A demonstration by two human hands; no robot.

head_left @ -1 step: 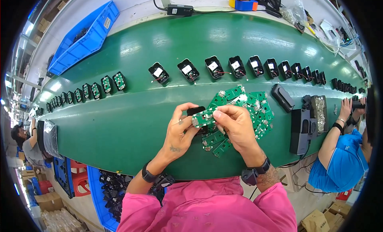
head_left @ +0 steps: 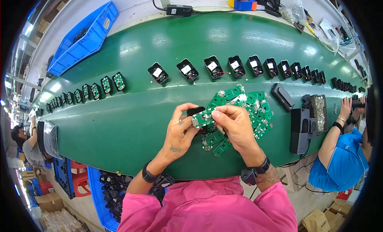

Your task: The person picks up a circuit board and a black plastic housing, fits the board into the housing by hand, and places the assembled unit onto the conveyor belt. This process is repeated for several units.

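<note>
My left hand point(head_left: 178, 132) is closed around a black plastic housing point(head_left: 195, 111), mostly hidden behind a green circuit board point(head_left: 202, 118). Thumb and forefinger of my right hand point(head_left: 235, 122) pinch the board's right end and hold it tilted over the housing. Its left end, with a metal connector, lies against my left fingers. How far the board sits inside the housing I cannot tell. Beneath and beyond my right hand spreads a loose pile of similar circuit boards point(head_left: 261, 112) on the green table point(head_left: 119, 140).
Open black housings point(head_left: 213, 67) with white parts and wires line the far side; board-fitted ones point(head_left: 106, 84) continue left. A black case point(head_left: 282, 98) and a grey-black device point(head_left: 300, 132) stand right. Blue bins point(head_left: 85, 38) sit far left and below. Co-workers point(head_left: 339, 160) work at both ends.
</note>
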